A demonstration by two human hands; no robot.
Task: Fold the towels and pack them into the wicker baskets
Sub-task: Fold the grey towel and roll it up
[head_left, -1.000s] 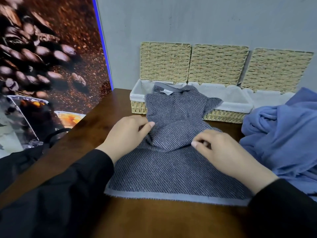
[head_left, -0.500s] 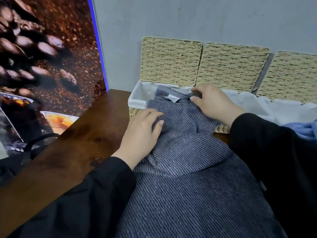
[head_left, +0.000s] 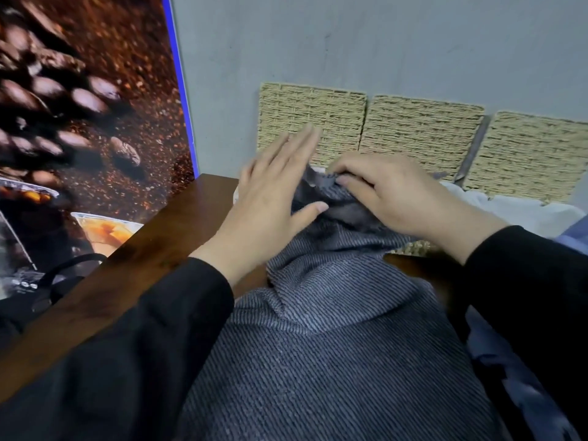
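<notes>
- Grey striped towel (head_left: 334, 361) spreads from the viewer's lap side over a brown wooden table (head_left: 165, 237), far end bunched up toward the wicker baskets (head_left: 410, 248)
- Right hand (head_left: 394, 198): fingers curled, pinching the towel's far edge, w/ cloth gathered under the palm
- Left hand (head_left: 270, 198): fingers straight & spread, blurred, thumb touching the towel's left side
- 3 wicker lids (head_left: 311, 122) stand upright behind the towel, vs a grey wall
- Blue cloth (head_left: 509, 361) right of the towel

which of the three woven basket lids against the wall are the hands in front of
The leftmost lid; the left hand overlaps it, while the middle lid and right lid stand clear.
</notes>
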